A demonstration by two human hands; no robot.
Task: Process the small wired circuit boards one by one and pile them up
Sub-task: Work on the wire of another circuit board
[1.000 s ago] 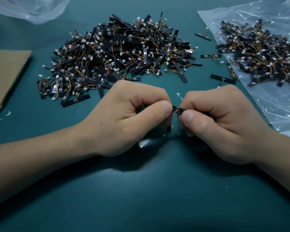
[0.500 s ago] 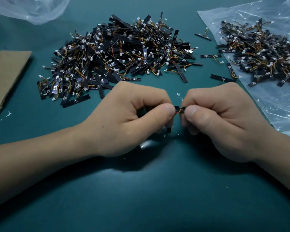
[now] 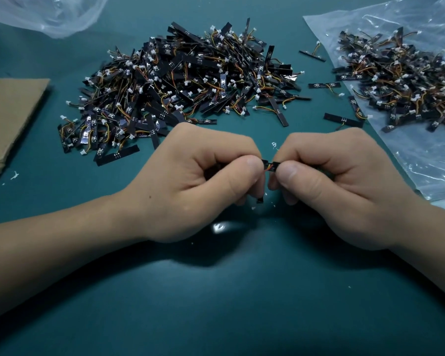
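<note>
Both hands meet at the middle of the green mat (image 3: 216, 304). My left hand (image 3: 201, 183) and my right hand (image 3: 337, 186) each pinch one end of a small black circuit board (image 3: 268, 166) with orange and red wires. Only a short piece of it shows between the thumbs; a dark end pokes out below my left fingers. A large pile of the same boards (image 3: 185, 83) lies behind my left hand. A second pile (image 3: 406, 80) rests on a clear plastic bag (image 3: 421, 160) at the right.
Several loose boards (image 3: 343, 120) lie between the two piles. A brown cardboard sheet (image 3: 8, 116) covers the left edge. Another crumpled clear bag (image 3: 49, 14) sits at the far left top. Tiny white scraps dot the mat near the hands.
The hands have stayed in place, pinching the board. My right thumb has shifted slightly and the gap between the thumbs has widened a little.
</note>
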